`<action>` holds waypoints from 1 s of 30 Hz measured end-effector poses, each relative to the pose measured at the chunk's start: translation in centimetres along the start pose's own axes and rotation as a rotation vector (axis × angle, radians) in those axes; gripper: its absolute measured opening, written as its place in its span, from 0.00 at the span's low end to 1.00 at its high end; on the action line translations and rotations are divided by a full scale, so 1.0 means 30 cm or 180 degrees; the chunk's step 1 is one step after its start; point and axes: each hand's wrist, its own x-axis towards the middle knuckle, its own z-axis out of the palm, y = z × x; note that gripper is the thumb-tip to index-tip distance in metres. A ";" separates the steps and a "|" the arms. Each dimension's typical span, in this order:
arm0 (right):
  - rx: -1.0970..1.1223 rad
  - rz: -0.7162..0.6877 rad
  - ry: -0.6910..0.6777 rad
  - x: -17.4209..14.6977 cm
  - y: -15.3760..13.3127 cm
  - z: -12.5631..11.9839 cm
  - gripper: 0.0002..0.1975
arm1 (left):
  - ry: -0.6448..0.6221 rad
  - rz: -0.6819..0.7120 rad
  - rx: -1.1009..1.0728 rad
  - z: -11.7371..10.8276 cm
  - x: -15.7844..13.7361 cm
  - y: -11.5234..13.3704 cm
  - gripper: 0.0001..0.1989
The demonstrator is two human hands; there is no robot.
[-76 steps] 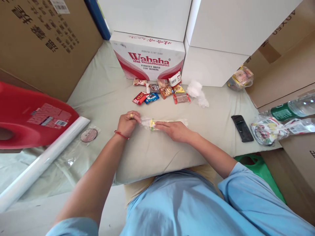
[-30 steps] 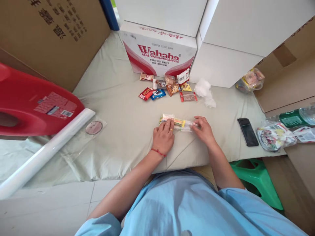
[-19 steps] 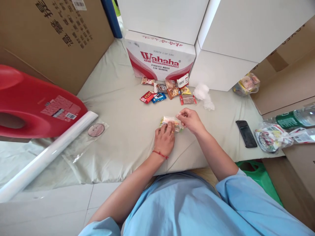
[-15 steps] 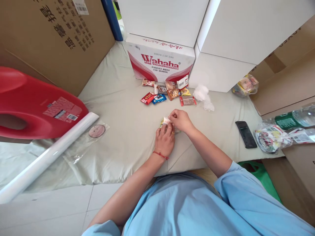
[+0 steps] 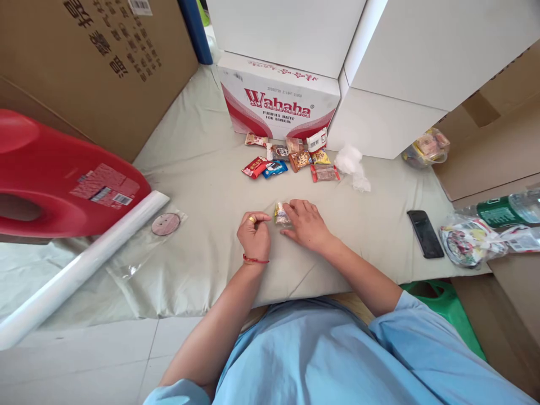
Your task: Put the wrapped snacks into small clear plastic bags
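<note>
A small snack packet [image 5: 280, 215], clear with a yellow edge, lies on the cloth-covered table between my hands. My right hand [image 5: 310, 225] rests over its right side, thumb and fingers around that end, so part of the packet is hidden. To its left is my left hand [image 5: 254, 235], with a ring and a red string bracelet. Its fingers are curled, and the thumb and index finger meet close to the packet's left edge. Whether they pinch thin clear plastic is too fine to make out. Several wrapped snacks [image 5: 300, 160] lie farther back.
Crumpled white plastic [image 5: 351, 163] lies right of the snacks, before a Wahaba-style water carton [image 5: 280, 107] and white boxes [image 5: 379, 118]. A phone [image 5: 425, 234] and bagged items [image 5: 464, 244] are at right. Left are a red jug [image 5: 63, 180], a white roll [image 5: 93, 261] and a carton [image 5: 88, 73].
My left hand has come off the packet and moved left, its fingers now curled. My right hand has gone from pinching at the packet's top to lying over its right side.
</note>
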 end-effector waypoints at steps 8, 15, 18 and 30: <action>0.0525 0.0388 0.0365 0.031 0.068 0.017 0.20 | -0.0189 -0.0149 -0.0138 -0.006 -0.002 0.031 0.10; 0.3693 0.1217 0.0846 0.000 0.118 -0.015 0.24 | -0.1242 -0.0707 -0.0889 0.064 0.007 0.108 0.21; 0.4511 0.1336 0.0568 -0.028 0.114 -0.036 0.29 | -0.1582 -0.0797 -0.1224 0.134 0.019 0.132 0.24; 0.3670 0.1833 0.2174 -0.189 0.632 -0.144 0.22 | -0.2398 -0.1181 -0.1552 0.297 0.025 0.111 0.26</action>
